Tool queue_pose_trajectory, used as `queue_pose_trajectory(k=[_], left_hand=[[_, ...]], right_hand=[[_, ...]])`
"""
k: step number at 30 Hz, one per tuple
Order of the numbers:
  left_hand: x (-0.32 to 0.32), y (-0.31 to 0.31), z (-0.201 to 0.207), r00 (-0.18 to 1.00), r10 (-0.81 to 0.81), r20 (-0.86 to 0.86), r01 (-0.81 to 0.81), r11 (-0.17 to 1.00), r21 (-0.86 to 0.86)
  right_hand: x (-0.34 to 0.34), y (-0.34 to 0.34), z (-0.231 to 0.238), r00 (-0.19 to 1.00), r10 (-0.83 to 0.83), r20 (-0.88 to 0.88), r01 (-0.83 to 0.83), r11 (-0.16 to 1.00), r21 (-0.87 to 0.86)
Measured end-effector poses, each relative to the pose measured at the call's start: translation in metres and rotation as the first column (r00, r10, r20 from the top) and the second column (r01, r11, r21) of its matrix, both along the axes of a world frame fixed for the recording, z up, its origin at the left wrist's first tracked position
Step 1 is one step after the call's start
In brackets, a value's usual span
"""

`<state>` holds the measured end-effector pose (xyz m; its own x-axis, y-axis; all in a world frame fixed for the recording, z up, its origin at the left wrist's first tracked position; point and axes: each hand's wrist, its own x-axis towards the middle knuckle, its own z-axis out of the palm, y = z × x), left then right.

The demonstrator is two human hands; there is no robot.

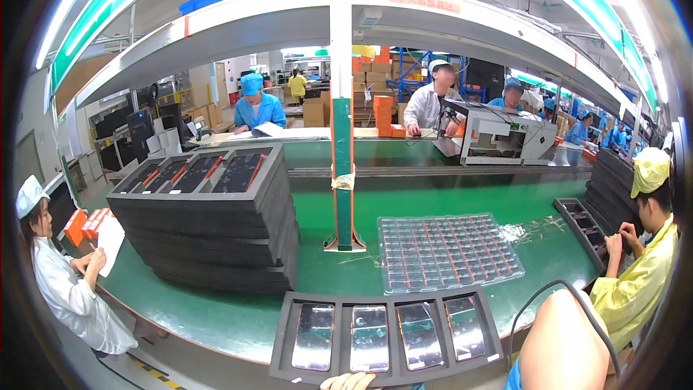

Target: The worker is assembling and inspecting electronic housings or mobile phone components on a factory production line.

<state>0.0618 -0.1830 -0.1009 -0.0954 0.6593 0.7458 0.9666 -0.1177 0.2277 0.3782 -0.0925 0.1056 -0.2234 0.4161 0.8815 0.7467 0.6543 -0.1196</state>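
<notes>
My left hand (349,381) is at the lower edge, its fingers closed over the near rim of a black foam tray (390,296). Several phones lie in the tray's compartments, glossy dark screens up; one is a phone (369,339) just above my fingers. The tray sits at the near edge of the green bench, tilted slightly. A raised bare arm, apparently my right arm (563,343), fills the lower right close to the camera; the right hand is out of view. A black cable loops in front of that arm.
A tall stack of black foam trays (209,238) stands left, phones in its top one. A clear plastic blister tray (447,253) lies beyond my tray, right of a green post (343,173). Co-workers sit at both sides; more foam trays (613,188) are stacked at right.
</notes>
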Motion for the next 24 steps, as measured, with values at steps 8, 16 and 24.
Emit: queue_pose_trajectory(k=[8,16,24], left_hand=[[-0.0013,0.0013,-0.001,1.0,-0.008,-0.024,0.007,1.0,-0.012],[-0.0024,0.0011,-0.003,0.999,0.009,-0.047,-0.01,1.0,-0.004],[-0.0019,0.0026,-0.0033,0.999,0.013,-0.052,-0.013,1.0,0.001]], right_hand=[[-0.0007,0.006,-0.0062,1.0,-0.002,-0.012,0.001,1.0,-0.015],[-0.0004,0.0088,-0.0086,1.0,-0.003,-0.007,0.003,1.0,-0.021],[0.0021,0.0086,-0.0089,1.0,-0.012,-0.011,0.012,1.0,-0.012]])
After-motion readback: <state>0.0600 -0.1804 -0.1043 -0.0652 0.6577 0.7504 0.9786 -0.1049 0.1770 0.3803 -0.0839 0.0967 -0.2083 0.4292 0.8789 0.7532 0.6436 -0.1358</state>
